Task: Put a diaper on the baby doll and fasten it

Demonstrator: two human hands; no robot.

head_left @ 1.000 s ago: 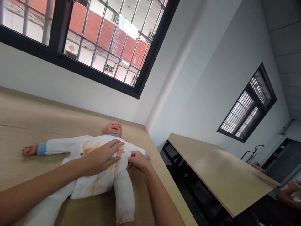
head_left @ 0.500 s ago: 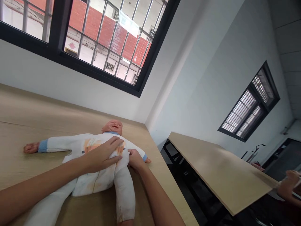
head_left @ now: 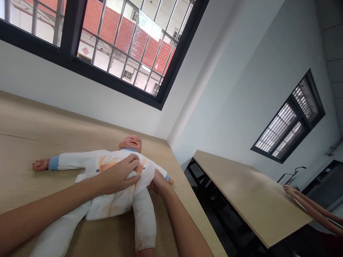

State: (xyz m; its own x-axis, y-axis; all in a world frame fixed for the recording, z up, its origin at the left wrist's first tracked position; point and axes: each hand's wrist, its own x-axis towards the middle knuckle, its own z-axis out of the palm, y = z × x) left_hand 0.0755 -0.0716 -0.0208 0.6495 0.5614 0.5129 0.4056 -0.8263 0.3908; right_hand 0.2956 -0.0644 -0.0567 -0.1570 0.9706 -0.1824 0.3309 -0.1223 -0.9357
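A baby doll point(head_left: 107, 185) in a white suit with blue cuffs lies on its back on the wooden table point(head_left: 32, 142), arms spread, head point(head_left: 130, 142) toward the window wall. My left hand point(head_left: 119, 174) rests on the doll's chest with its fingers bent and pinching the white cloth. Just to the right, my right hand point(head_left: 158, 182) is tucked against the doll's side beneath its arm, fingers closed on the suit's edge; its fingertips are hidden by the cloth.
A second wooden table point(head_left: 249, 192) stands to the right across a dark gap. Another person's forearms point(head_left: 311, 207) reach in at the far right edge. A barred window point(head_left: 120, 46) runs above the table along the white wall.
My left hand has curled from lying flat to pinching the cloth on the chest. My right hand has slid further under the doll's side. The other person's arms have stretched out over the second table.
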